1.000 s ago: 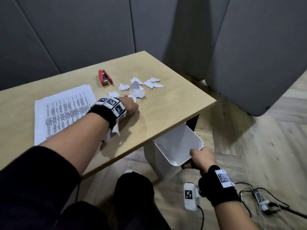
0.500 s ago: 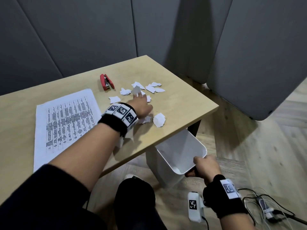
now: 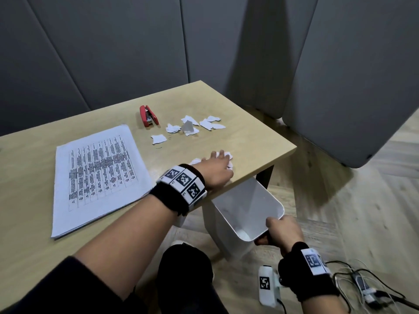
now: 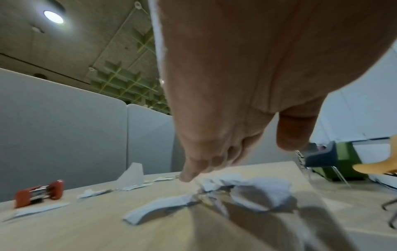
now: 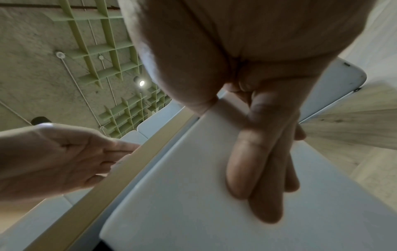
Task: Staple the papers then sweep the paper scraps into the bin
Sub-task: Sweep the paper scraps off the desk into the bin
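Our left hand [image 3: 216, 169] lies flat, fingers straight, on a few torn white paper scraps [image 4: 247, 190] near the front right edge of the light wooden tabletop [image 3: 249, 141]. Our right hand [image 3: 282, 232] has its grip around the rim of the white plastic bin [image 3: 247, 207], tilted just below that edge. If the bin mouth is not under the scraps, they may fall on the floor. More scraps [image 3: 192, 125] lie near the back right corner, beside the red stapler [image 3: 148, 115]. The printed papers [image 3: 97, 175] seem stapled, but we cannot tell.
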